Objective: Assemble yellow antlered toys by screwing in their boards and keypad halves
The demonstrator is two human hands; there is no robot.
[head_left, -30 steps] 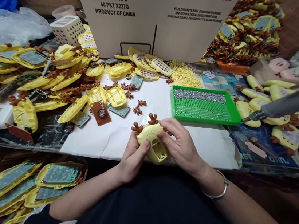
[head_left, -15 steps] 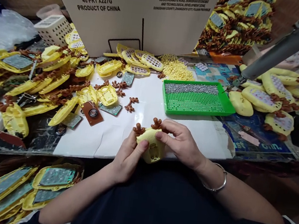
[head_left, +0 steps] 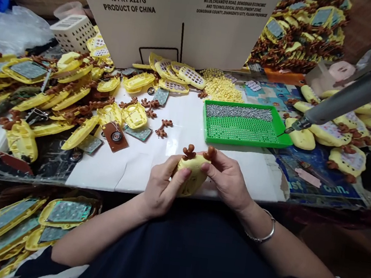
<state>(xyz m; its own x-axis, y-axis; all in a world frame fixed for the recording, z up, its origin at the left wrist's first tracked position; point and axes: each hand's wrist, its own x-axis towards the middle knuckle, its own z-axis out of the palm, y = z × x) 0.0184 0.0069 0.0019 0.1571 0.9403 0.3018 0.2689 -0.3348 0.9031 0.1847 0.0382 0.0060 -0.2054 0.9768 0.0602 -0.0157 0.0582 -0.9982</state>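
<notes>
- From my remote seat I see both hands at the near edge of the white sheet [head_left: 133, 168], closed around 1 yellow toy shell [head_left: 193, 173].
- The left hand [head_left: 161, 189] clamps the shell's left side, thumb across its face.
- The right hand [head_left: 227, 180] grips its top right, fingertips at a brown antler [head_left: 210, 152].
- The shell looks lifted just off the sheet, though I can't be sure.
- A green tray [head_left: 245, 141] holding screws [head_left: 238, 112] lies farther off to the right, with a grey driver [head_left: 359, 91] tip beside its right rim.
- A few loose antlers [head_left: 164, 127] lie far left of the shell.
</notes>
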